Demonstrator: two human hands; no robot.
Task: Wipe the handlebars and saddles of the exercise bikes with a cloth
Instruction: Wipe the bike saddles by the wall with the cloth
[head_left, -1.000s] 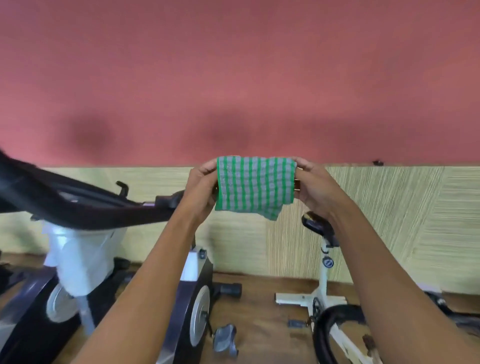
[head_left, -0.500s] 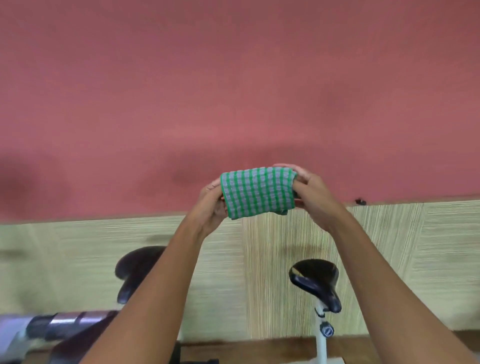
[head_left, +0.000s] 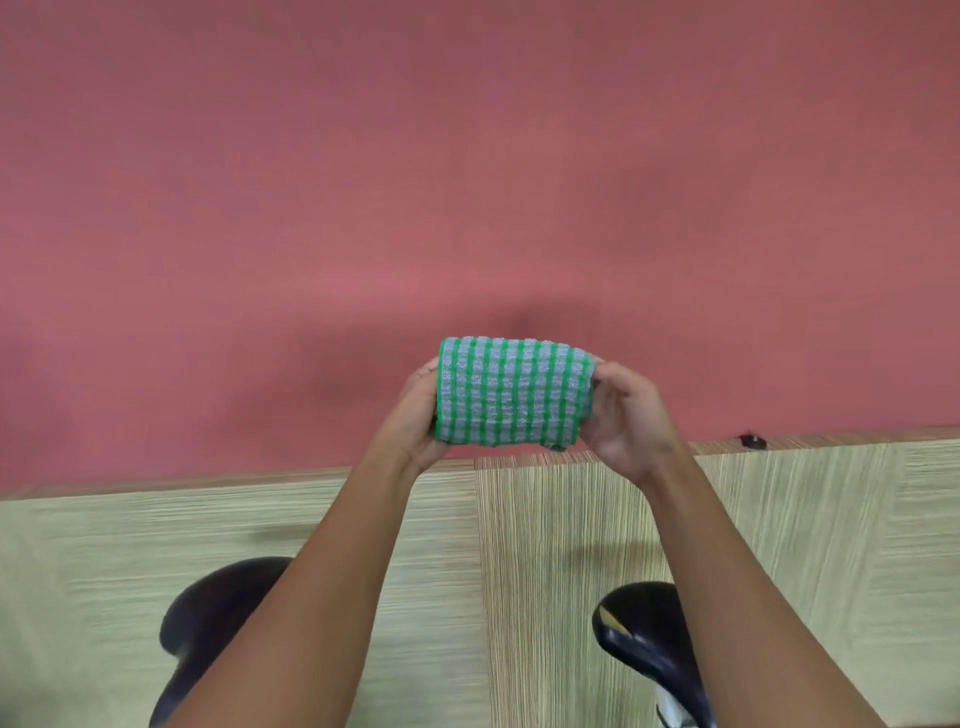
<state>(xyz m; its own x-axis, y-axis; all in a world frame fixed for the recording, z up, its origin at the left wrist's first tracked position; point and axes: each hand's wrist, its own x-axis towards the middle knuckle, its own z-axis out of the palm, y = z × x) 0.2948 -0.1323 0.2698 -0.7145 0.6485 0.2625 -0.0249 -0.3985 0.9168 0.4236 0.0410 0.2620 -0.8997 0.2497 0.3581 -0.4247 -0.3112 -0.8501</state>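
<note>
1. Wall (head_left: 467, 156): red above, wood panelling below; the cloth is held up in front of it.
2. Saddles: one (head_left: 213, 618) below-left of the cloth, one (head_left: 649, 639) below-right, neither touched.
3. Cloth (head_left: 511, 392): folded, gripped at its ends by left hand (head_left: 423, 415) and right hand (head_left: 631, 415).
4. Step: preparing the cloth. Next move likely requires lowering it onto a saddle.

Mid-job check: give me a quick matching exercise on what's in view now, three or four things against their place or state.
Things:
1. cloth
2. left saddle
3. right saddle
4. wall panelling

Place or state:
A. pale wood grain, below the red wall
B. folded, held up between left hand and right hand
C. lower right, pale mark on its side
D. lower left, partly behind the left forearm

Pairs: 1-B, 2-D, 3-C, 4-A
</note>
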